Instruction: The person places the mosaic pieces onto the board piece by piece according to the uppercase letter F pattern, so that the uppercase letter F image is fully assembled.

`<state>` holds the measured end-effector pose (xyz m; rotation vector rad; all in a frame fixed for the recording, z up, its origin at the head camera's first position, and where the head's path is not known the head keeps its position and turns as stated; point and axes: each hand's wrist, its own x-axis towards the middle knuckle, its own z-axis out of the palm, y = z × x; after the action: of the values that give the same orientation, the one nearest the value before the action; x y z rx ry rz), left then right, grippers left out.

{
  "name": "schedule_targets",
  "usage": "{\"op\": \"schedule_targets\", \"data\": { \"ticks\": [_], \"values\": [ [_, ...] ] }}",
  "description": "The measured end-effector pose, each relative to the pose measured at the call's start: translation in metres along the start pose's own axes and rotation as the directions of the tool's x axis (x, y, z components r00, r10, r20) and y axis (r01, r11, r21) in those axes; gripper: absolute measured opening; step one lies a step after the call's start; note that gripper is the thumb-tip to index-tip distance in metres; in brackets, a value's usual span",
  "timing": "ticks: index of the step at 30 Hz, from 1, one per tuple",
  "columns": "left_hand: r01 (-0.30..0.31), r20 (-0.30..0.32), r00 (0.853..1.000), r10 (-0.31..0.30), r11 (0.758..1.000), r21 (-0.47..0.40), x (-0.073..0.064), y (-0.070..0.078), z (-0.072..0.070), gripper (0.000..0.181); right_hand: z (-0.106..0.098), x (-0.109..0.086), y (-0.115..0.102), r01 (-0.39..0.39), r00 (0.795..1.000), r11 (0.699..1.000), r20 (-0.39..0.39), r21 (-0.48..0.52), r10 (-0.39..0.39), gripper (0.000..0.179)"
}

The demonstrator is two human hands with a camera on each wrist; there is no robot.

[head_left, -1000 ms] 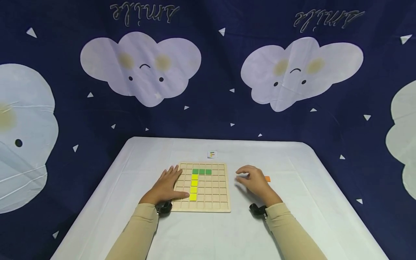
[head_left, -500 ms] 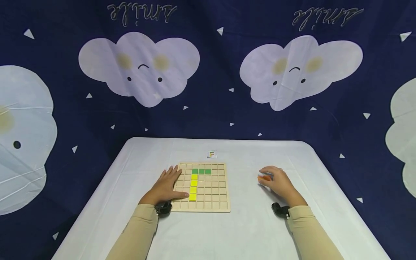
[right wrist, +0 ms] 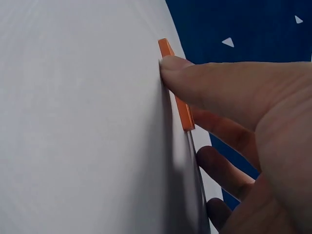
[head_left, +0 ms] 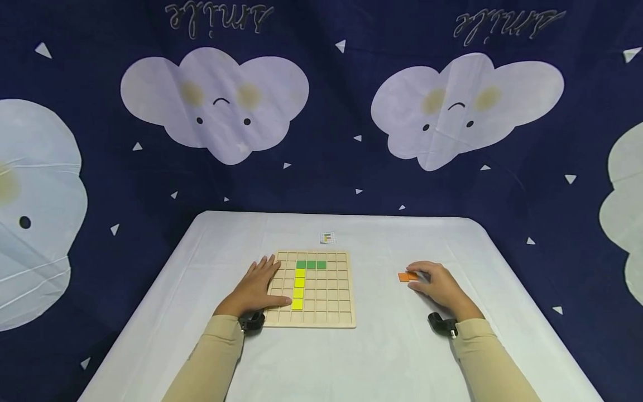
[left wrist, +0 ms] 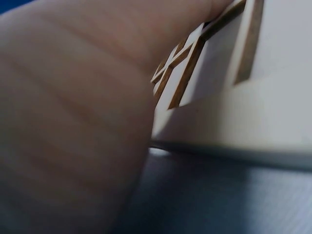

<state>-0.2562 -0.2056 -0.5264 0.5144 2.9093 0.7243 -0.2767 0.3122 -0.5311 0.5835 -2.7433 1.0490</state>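
Note:
My left hand (head_left: 256,287) rests on the left part of a wooden grid board (head_left: 329,319), fingers spread and thumb stretched across it. A column of several yellow tiles (head_left: 299,282) lies in the squares by the thumb tip. Three green tiles (head_left: 311,264) form a row at the column's top. To the board's right, my right hand (head_left: 439,285) pinches an orange tile (head_left: 412,275) between thumb and index finger. A second orange tile (head_left: 403,277) lies against its left side. In the right wrist view the thumb (right wrist: 178,68) overlaps the orange edge (right wrist: 184,114), other fingers loosely bent.
A small printed card (head_left: 327,238) with a coloured grid pattern lies beyond the board. White cloth covers the table (head_left: 372,363). A dark blue curtain (head_left: 341,184) with clouds hangs behind the far edge.
My right hand has moved right, away from the board's side, to the orange tiles, which now show as two side by side. The left hand stays on the board.

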Motion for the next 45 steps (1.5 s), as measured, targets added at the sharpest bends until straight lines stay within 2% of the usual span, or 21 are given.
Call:
{"op": "schedule_targets", "data": {
  "ticks": [8, 15, 27, 32, 45],
  "values": [
    [0.002, -0.002, 1.000, -0.002, 1.000, 0.002, -0.002, 0.000, 0.000, 0.123, 0.005, 0.002, -0.007, -0.018, 1.000, 1.000, 0.000, -0.005, 0.018, 0.031],
    [0.003, -0.009, 1.000, -0.003, 1.000, 0.012, -0.001, 0.000, -0.001, 0.123, 0.008, 0.002, -0.011, 0.017, 0.999, 1.000, -0.036, -0.026, -0.018, 0.025],
    [-0.010, -0.006, 1.000, 0.010, 1.000, 0.006, -0.002, 0.001, -0.002, 0.122, 0.014, 0.007, -0.024, -0.004, 0.998, 0.998, -0.064, 0.065, 0.008, 0.021],
    [-0.011, -0.006, 1.000, 0.011, 1.000, 0.003, -0.001, 0.001, -0.002, 0.122, 0.017, 0.012, -0.032, 0.016, 0.998, 0.994, -0.064, 0.109, -0.009, 0.018],
    [-0.014, -0.005, 1.000, 0.014, 1.000, 0.002, -0.002, 0.004, -0.003, 0.122, 0.033, 0.022, -0.054, 0.066, 0.997, 0.995, -0.046, 0.073, -0.062, 0.016]
  ]
}}
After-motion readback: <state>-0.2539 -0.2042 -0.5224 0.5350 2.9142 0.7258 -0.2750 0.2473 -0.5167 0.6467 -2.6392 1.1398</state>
